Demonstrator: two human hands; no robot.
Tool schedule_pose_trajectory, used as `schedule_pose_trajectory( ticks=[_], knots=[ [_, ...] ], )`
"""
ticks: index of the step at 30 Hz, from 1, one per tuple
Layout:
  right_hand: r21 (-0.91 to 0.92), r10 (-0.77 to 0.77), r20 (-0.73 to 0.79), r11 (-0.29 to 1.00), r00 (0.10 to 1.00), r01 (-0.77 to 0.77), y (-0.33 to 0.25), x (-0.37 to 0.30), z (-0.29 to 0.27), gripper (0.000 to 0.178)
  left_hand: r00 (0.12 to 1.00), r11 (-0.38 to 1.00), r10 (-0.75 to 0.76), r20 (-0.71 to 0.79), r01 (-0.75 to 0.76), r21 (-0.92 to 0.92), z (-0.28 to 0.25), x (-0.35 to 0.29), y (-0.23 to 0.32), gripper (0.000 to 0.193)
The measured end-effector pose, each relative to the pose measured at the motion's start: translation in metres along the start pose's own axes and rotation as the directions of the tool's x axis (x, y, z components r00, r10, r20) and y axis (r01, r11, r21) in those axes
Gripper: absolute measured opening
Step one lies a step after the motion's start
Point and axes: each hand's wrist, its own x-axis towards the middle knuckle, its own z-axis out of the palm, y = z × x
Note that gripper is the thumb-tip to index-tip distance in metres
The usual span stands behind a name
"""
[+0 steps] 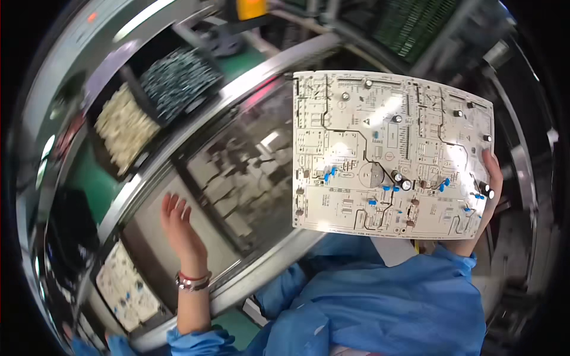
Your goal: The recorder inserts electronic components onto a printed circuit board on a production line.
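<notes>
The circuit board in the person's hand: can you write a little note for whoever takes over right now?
Right hand grips the white circuit board by its right edge, held up, parts side toward the camera.
Left hand is open and empty, above the conveyor.
Another white board lies lower left on the line; bins of small parts sit upper left.
Done: board lifted off.
Left: cannot tell from this view.

The right hand [491,188] holds a white circuit board [389,154] up by its edge; the left hand [179,224] hovers open.
</notes>
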Motion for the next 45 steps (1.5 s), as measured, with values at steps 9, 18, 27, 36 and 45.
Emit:
schedule_pose_trajectory(
  ticks=[9, 18, 27, 36, 45],
  knots=[
    [-0.483, 0.644, 0.283, 0.736, 0.71, -0.475, 0.083, 0.105, 0.085, 0.034, 0.992, 0.998, 0.013, 0.123, -0.021, 0.065, -0.004, -0.026, 0.044, 0.04],
    [-0.606, 0.765, 0.315, 0.617, 0.561, -0.502, 0.157, 0.134, 0.108, 0.034, 0.984, 0.998, 0.028, 0.179, -0.038, 0.053, -0.007, -0.034, 0.042, 0.042],
    [-0.625, 0.72, 0.36, 0.658, 0.592, -0.42, 0.164, 0.127, 0.103, 0.038, 0.979, 0.994, 0.014, 0.203, -0.035, 0.101, -0.001, -0.04, 0.036, 0.045],
    [-0.618, 0.703, 0.395, 0.68, 0.592, -0.394, 0.169, 0.127, 0.101, 0.037, 0.976, 0.993, 0.019, 0.218, -0.044, 0.107, 0.0, -0.043, 0.036, 0.044],
    [-0.615, 0.706, 0.415, 0.683, 0.574, -0.394, 0.173, 0.127, 0.098, 0.037, 0.973, 0.995, 0.018, 0.23, -0.041, 0.095, 0.0, -0.044, 0.035, 0.043]
  ],
)
